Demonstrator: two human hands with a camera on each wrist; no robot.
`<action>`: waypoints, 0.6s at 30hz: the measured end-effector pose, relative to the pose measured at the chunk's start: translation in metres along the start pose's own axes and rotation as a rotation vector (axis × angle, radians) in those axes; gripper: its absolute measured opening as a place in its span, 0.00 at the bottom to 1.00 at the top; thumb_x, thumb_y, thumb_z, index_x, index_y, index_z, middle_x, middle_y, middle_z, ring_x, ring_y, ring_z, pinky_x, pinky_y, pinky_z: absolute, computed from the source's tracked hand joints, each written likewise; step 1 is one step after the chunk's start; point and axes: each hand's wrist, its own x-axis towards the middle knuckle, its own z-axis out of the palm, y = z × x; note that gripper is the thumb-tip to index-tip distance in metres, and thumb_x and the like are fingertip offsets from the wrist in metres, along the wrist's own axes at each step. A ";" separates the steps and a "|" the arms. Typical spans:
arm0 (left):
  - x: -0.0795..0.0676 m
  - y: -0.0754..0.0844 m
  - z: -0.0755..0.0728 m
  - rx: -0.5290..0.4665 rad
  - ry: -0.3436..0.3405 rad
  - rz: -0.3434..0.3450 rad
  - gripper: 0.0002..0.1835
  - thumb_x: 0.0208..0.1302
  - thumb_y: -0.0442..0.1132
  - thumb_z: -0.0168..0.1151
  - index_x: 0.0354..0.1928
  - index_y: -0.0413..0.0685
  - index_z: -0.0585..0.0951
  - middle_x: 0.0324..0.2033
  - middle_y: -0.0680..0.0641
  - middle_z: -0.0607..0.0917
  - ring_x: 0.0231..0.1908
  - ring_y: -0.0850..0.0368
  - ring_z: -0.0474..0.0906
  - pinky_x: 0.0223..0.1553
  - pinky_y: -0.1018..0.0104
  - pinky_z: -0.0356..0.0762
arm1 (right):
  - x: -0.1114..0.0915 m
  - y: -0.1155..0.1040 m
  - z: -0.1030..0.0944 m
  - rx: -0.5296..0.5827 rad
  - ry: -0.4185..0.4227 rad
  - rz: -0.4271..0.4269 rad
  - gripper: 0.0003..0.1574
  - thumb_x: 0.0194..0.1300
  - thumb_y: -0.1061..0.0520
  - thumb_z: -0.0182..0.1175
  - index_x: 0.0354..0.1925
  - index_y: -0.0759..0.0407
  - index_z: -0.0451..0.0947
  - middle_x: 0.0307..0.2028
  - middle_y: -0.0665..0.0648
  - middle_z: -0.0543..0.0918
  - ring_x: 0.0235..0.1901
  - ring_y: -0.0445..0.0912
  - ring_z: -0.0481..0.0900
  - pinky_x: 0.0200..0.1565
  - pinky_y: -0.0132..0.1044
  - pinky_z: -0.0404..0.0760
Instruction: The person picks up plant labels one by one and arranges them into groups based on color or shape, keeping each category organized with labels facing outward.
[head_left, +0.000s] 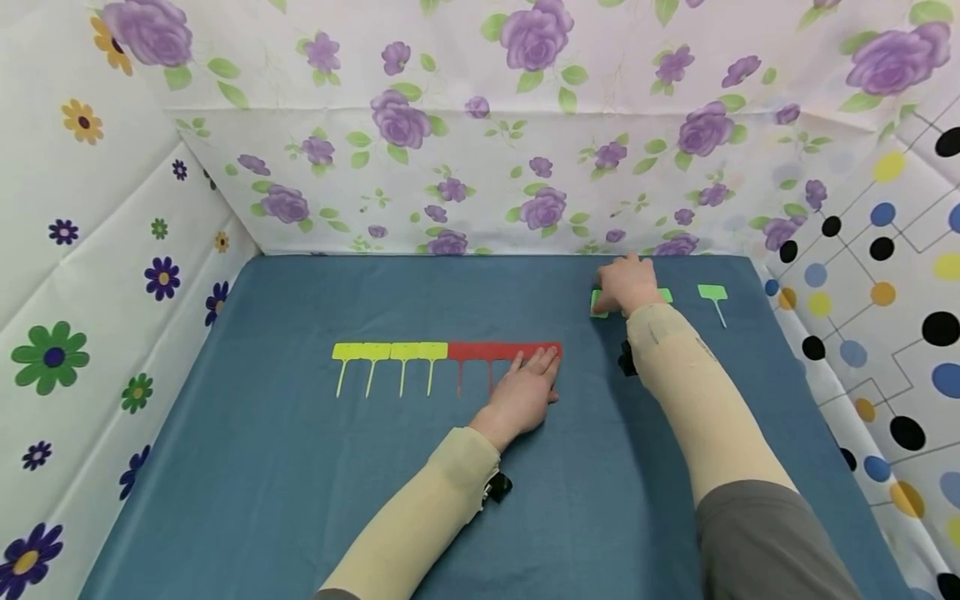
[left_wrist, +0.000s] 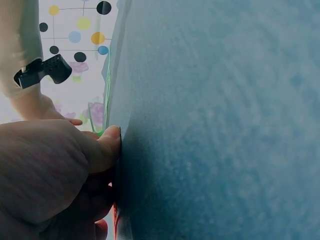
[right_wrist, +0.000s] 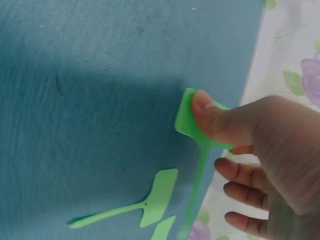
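Observation:
My right hand is at the back right of the table, pinching a T-shaped green plant label by its flat head, thumb on top. Its stem hangs down past the fingers in the right wrist view. Other green plant labels lie close by on the cloth. My left hand rests with fairly straight fingers on the right end of a row of red plant labels, covering some stems. Yellow plant labels continue that row leftward, heads edge to edge and stems toward me.
A blue cloth covers the table. One green label lies apart at the far right. Patterned sheets stand as walls behind and at both sides. A small black camera sits at the left wrist.

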 end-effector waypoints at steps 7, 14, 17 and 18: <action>0.001 0.001 0.000 0.003 -0.007 -0.005 0.33 0.76 0.48 0.53 0.78 0.47 0.57 0.78 0.49 0.52 0.76 0.53 0.46 0.76 0.51 0.40 | -0.010 0.015 -0.009 0.101 -0.099 -0.014 0.24 0.67 0.40 0.63 0.48 0.56 0.83 0.52 0.63 0.80 0.65 0.72 0.57 0.58 0.68 0.65; 0.002 0.003 -0.001 0.038 -0.003 -0.007 0.33 0.76 0.47 0.53 0.77 0.46 0.59 0.77 0.49 0.54 0.76 0.52 0.48 0.76 0.50 0.41 | -0.022 0.025 -0.005 0.329 -0.193 -0.059 0.20 0.75 0.44 0.54 0.47 0.59 0.79 0.41 0.60 0.77 0.40 0.55 0.71 0.37 0.48 0.70; 0.003 0.004 -0.002 0.039 -0.002 -0.013 0.33 0.76 0.47 0.54 0.77 0.46 0.59 0.77 0.49 0.55 0.76 0.52 0.49 0.76 0.51 0.41 | -0.029 0.026 0.003 0.406 -0.169 -0.097 0.21 0.76 0.45 0.52 0.48 0.61 0.78 0.40 0.60 0.77 0.36 0.52 0.72 0.36 0.46 0.70; 0.004 0.005 -0.002 0.038 -0.003 -0.016 0.33 0.76 0.47 0.54 0.77 0.46 0.59 0.77 0.49 0.55 0.76 0.52 0.49 0.77 0.51 0.40 | -0.032 0.026 0.007 0.434 -0.155 -0.106 0.21 0.76 0.45 0.51 0.47 0.62 0.78 0.38 0.60 0.77 0.34 0.51 0.71 0.36 0.46 0.69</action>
